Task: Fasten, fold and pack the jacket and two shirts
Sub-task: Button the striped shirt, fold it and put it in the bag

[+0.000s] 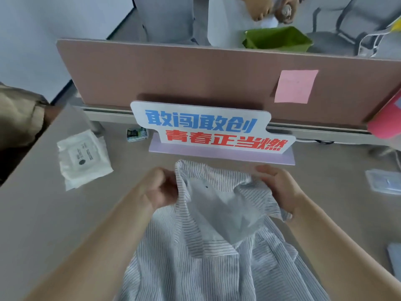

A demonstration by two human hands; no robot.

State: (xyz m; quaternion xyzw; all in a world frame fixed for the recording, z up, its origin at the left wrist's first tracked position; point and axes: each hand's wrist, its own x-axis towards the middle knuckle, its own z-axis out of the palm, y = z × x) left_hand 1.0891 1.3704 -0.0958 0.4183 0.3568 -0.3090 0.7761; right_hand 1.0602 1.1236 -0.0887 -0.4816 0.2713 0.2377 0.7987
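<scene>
A white shirt with thin dark stripes [195, 261] lies on the desk in front of me, its collar end raised toward the far side. My left hand [160, 190] grips the left side of the collar. My right hand [280, 187] grips the right side of the collar. Between the hands the collar opens and shows the plain pale inner lining with one small dark button. The shirt's lower part runs out of view at the bottom edge. No jacket or second shirt is visible.
A standing sign with blue and red characters [212, 131] is just beyond the shirt. A white sealed packet [83, 158] lies at left. A clear plastic case [384, 181] sits at right. A brown partition [195, 79] with a pink note [295, 85] closes the desk's far edge.
</scene>
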